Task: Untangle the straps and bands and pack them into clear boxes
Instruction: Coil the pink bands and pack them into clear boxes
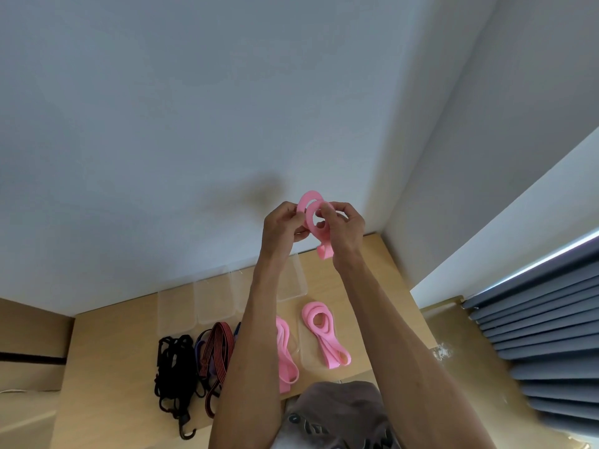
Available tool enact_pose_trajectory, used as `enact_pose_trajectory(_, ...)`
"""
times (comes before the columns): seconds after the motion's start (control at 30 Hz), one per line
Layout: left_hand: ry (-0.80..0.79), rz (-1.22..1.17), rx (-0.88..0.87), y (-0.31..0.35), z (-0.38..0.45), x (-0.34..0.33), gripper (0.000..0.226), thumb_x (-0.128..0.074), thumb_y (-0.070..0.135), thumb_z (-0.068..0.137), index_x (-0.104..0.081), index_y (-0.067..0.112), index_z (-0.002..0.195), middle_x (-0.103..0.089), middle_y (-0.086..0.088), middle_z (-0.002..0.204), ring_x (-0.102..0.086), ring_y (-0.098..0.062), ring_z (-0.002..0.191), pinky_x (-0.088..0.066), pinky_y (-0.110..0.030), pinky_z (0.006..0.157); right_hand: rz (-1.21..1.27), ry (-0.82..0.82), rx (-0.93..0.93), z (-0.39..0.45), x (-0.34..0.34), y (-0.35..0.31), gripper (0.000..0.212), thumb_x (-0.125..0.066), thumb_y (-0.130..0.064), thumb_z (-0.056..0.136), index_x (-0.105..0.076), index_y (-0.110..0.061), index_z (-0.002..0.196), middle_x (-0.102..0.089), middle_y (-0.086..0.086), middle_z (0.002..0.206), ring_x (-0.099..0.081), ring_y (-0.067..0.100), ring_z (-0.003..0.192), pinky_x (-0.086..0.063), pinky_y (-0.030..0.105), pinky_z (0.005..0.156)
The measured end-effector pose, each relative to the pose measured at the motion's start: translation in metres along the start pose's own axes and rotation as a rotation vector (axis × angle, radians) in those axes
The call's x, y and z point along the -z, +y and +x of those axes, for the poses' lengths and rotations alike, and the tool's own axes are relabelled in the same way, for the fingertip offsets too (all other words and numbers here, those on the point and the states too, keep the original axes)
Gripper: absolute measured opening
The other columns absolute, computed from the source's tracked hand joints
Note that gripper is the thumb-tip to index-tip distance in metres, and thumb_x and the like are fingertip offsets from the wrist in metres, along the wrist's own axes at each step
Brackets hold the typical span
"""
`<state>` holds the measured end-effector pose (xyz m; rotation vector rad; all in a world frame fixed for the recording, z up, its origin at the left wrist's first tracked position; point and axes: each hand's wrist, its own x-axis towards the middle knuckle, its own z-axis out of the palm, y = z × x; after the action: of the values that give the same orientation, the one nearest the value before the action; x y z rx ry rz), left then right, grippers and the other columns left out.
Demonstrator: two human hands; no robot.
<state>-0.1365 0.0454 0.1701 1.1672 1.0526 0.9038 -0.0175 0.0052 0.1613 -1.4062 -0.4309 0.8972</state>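
Head view: both hands are raised above the wooden table point(372, 254). The left hand point(285, 225) and right hand point(345, 226) each pinch a pink band point(316, 215), coiling it into loops, probably to fit a clear box point(291, 280) below.

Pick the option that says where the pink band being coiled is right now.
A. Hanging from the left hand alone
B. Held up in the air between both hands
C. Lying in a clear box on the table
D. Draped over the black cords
B: the left hand and right hand both pinch the pink band, raised in front of the wall above the table.
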Motion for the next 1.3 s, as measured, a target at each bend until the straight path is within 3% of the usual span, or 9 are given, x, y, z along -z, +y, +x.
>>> enact_pose_trajectory(0.1, -0.084, -0.013, 0.006, 0.002, -0.002, -0.001, 0.022, -0.054, 0.018, 0.090, -0.073, 0.009, 0.092, -0.075, -0.009, 0.092, -0.076, -0.031, 0.084, -0.060, -0.026, 0.072, -0.043, 0.033, 0.010, 0.001, -0.002, 0.003, 0.011, -0.071, -0.022, 0.086, -0.069, -0.015, 0.094, -0.076, 0.002, 0.082, -0.068, 0.013, 0.064, -0.051, 0.022, 0.057)
enact_pose_trajectory(0.2, -0.113, -0.049, 0.060, 0.004, 0.001, -0.002, 0.027, -0.050, 0.020, 0.089, -0.075, 0.010, 0.086, -0.077, -0.008, 0.093, -0.076, -0.026, 0.087, -0.057, -0.024, 0.070, -0.033, 0.057, -0.027, 0.003, -0.001, 0.005, 0.019, -0.075, -0.024, 0.084, -0.066, -0.014, 0.098, -0.075, 0.005, 0.087, -0.067, 0.012, 0.066, -0.051, 0.019, 0.056)
enact_pose_trajectory(0.4, -0.156, -0.169, 0.190, 0.002, 0.003, 0.005, 0.016, -0.077, 0.022, 0.082, -0.073, 0.007, 0.081, -0.073, -0.017, 0.088, -0.071, -0.028, 0.077, -0.055, -0.029, 0.069, -0.158, -0.034, 0.061, 0.012, 0.003, 0.005, 0.030, -0.081, -0.026, 0.079, -0.061, -0.004, 0.082, -0.062, 0.001, 0.073, -0.059, 0.009, 0.060, -0.049, 0.022, 0.053)
enact_pose_trajectory(0.5, -0.136, -0.125, 0.251, 0.002, 0.005, 0.006, 0.025, -0.084, 0.023, 0.081, -0.063, 0.012, 0.074, -0.073, -0.019, 0.086, -0.072, -0.029, 0.077, -0.057, -0.029, 0.071, -0.193, -0.108, 0.087, 0.011, 0.003, 0.007, 0.048, -0.086, -0.034, 0.077, -0.055, 0.002, 0.082, -0.057, 0.007, 0.072, -0.056, 0.018, 0.063, -0.050, 0.031, 0.053)
enact_pose_trajectory(0.63, -0.102, -0.038, 0.308, 0.003, 0.005, 0.008, 0.031, -0.083, 0.007, 0.078, -0.067, 0.008, 0.104, -0.076, -0.013, 0.089, -0.073, -0.024, 0.076, -0.057, -0.025, 0.067, -0.260, -0.084, 0.073, 0.011, 0.007, 0.014, 0.043, -0.082, -0.029, 0.083, -0.047, -0.007, 0.075, -0.048, 0.009, 0.074, -0.050, 0.024, 0.069, -0.052, 0.043, 0.060)
enact_pose_trajectory(0.77, -0.066, -0.071, 0.236, -0.001, 0.005, 0.003, 0.034, -0.077, 0.001, 0.080, -0.073, 0.007, 0.113, -0.076, -0.015, 0.098, -0.075, -0.026, 0.086, -0.059, -0.028, 0.073, -0.282, -0.120, 0.074, 0.008, 0.005, 0.014, 0.049, -0.070, -0.041, 0.091, -0.054, 0.001, 0.071, -0.052, 0.011, 0.066, -0.050, 0.015, 0.063, -0.048, 0.038, 0.064)
enact_pose_trajectory(0.9, -0.019, 0.048, 0.100, 0.001, 0.008, -0.002, 0.029, -0.074, -0.004, 0.082, -0.075, 0.007, 0.109, -0.077, -0.014, 0.091, -0.074, -0.032, 0.082, -0.062, -0.038, 0.079, -0.235, -0.223, 0.067, 0.002, 0.001, 0.014, 0.043, -0.054, -0.051, 0.095, -0.070, -0.016, 0.076, -0.071, 0.004, 0.074, -0.066, 0.015, 0.076, -0.051, 0.031, 0.074)
enact_pose_trajectory(1.07, 0.029, 0.021, 0.033, 0.004, 0.007, -0.004, 0.031, -0.070, -0.007, 0.078, -0.077, 0.008, 0.103, -0.076, -0.013, 0.086, -0.074, -0.027, 0.078, -0.062, -0.034, 0.070, -0.219, -0.175, 0.116, 0.005, -0.001, 0.011, 0.025, -0.063, -0.028, 0.094, -0.070, -0.015, 0.073, -0.066, -0.003, 0.066, -0.060, 0.011, 0.066, -0.049, 0.030, 0.067)
enact_pose_trajectory(1.3, 0.261, -0.149, 0.067, 0.010, 0.009, -0.004, 0.023, -0.061, -0.004, 0.082, -0.078, 0.011, 0.089, -0.073, -0.004, 0.078, -0.068, -0.018, 0.077, -0.058, -0.034, 0.069, -0.152, -0.167, 0.048, 0.008, 0.002, 0.016, 0.038, -0.056, -0.026, 0.099, -0.065, 0.007, 0.082, -0.054, 0.007, 0.070, -0.046, 0.014, 0.066, -0.038, 0.032, 0.066)
